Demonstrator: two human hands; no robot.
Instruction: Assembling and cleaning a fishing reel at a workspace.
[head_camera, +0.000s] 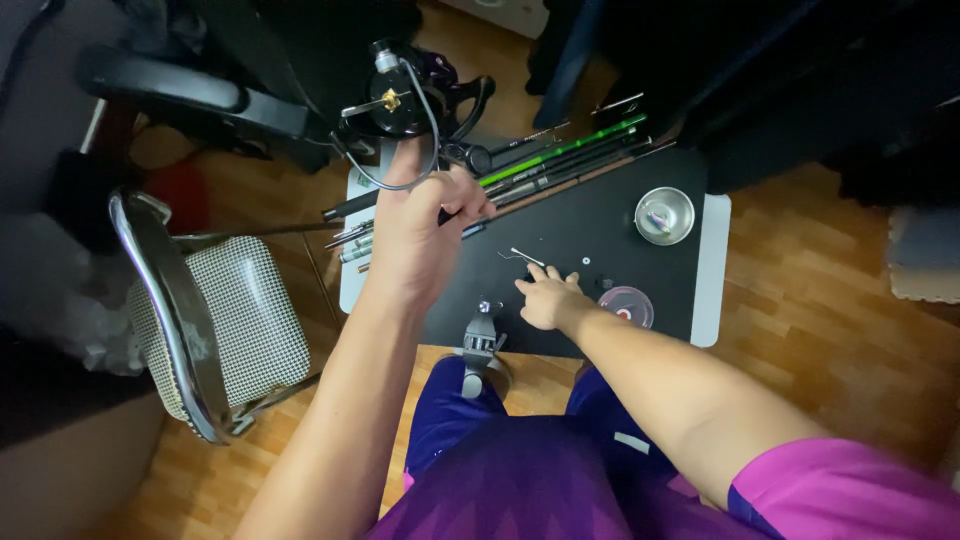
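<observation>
Left hand (415, 235) lifts a glossy black fishing reel (400, 95) – fingers wrapped around its stem – above a matte black mat (600, 215). Right hand (548, 298), fingers loosely spread, touches the mat beside a thin bent metal pick (522, 256), near a round steel dish (664, 214).

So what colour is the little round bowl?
Silver metal bowl, seen in the head view.

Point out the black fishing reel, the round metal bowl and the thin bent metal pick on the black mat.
Black fishing reel (400, 95), head view: on its spool body.
Round metal bowl (664, 215), head view: on its near rim.
Thin bent metal pick (524, 256), head view: mid-shaft.
</observation>
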